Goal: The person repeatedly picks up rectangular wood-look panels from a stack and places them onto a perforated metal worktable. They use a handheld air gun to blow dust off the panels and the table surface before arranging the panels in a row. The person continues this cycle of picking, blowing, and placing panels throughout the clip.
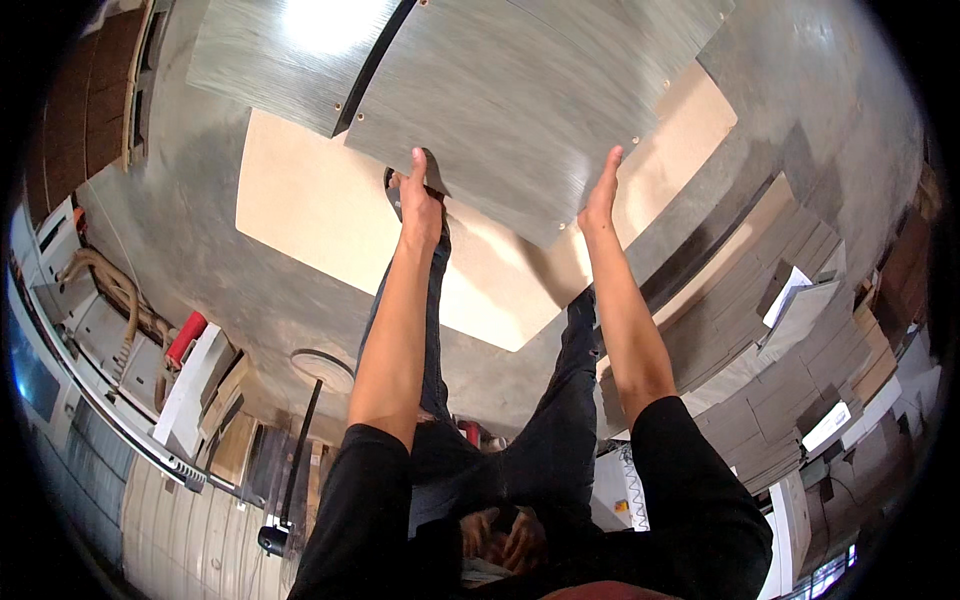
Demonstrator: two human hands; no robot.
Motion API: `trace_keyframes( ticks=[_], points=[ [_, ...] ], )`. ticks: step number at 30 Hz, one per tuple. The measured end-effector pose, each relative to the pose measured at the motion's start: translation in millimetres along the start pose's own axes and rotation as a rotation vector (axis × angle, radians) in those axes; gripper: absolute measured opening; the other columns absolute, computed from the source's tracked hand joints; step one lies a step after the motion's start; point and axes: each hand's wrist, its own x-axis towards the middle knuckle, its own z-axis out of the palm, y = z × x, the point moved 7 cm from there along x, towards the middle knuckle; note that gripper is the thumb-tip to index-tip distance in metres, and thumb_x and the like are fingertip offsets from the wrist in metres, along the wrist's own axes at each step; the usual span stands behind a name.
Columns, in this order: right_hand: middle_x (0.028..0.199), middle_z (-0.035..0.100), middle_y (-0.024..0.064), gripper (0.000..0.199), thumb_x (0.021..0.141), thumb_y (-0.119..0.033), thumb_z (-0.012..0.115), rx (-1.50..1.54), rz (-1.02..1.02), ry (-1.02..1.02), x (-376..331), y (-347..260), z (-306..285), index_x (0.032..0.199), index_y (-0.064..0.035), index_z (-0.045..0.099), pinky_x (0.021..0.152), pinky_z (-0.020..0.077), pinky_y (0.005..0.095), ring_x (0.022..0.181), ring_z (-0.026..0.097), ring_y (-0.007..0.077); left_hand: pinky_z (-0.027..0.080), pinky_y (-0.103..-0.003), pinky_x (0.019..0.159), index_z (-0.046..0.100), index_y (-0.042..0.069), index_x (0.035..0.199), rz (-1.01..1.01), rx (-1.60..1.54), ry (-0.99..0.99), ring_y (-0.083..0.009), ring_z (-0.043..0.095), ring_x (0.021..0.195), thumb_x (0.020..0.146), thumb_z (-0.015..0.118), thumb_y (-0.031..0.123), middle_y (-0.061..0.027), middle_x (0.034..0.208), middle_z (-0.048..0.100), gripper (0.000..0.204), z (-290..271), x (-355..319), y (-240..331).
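Note:
A grey wood-grain panel (pixel 500 110) with small holes along its edges is between my hands, tilted over a pale beige board (pixel 300 190) on the floor. My left hand (pixel 421 208) grips its near left edge, thumb on top. At the near right corner, my right hand (pixel 600 200) holds the edge with its thumb up. The other fingers of both hands are mostly hidden under or behind the panel. Left of it lies a second grey panel (pixel 270 60), with a dark gap between the two.
Stacks of grey boards (pixel 720 330) stand to the right, with white papers (pixel 788 295) on them. At the left are brown boards (pixel 85 100), a red cylinder (pixel 186 338) and a tan hose (pixel 125 290) by a white machine. My legs straddle the beige board's near edge.

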Motion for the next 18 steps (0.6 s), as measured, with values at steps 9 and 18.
trace_keyframes(
  ticks=[9, 18],
  points=[
    [0.166, 0.014, 0.0127, 0.112, 0.086, -0.079, 0.051, 0.029, 0.035, -0.002, 4.7, 11.4, 8.5, 0.160, -0.0054, 0.009, 0.122, 0.0134, 0.0448, 0.152, 0.014, 0.0280, 0.020, -0.046, 0.122, 0.016, -0.009, 0.151, -0.081, -0.187, 0.027, -0.0324, 0.025, 0.146, 0.094, 0.064, 0.050, -0.0205, 0.158, 0.023, 0.095, -16.5, 32.7, -4.9],
    [0.163, 0.024, 0.0089, 0.099, 0.091, -0.070, 0.054, 0.213, 0.136, -0.225, -1.6, 3.5, 22.7, 0.159, -0.0092, 0.016, 0.121, 0.0209, 0.0445, 0.148, 0.025, 0.0276, 0.031, -0.044, 0.117, 0.036, -0.004, 0.145, -0.057, -0.304, 0.004, -0.0301, 0.041, 0.136, 0.097, 0.065, 0.040, -0.0174, 0.147, 0.042, 0.071, -4.8, 27.5, 13.7]
  ],
)
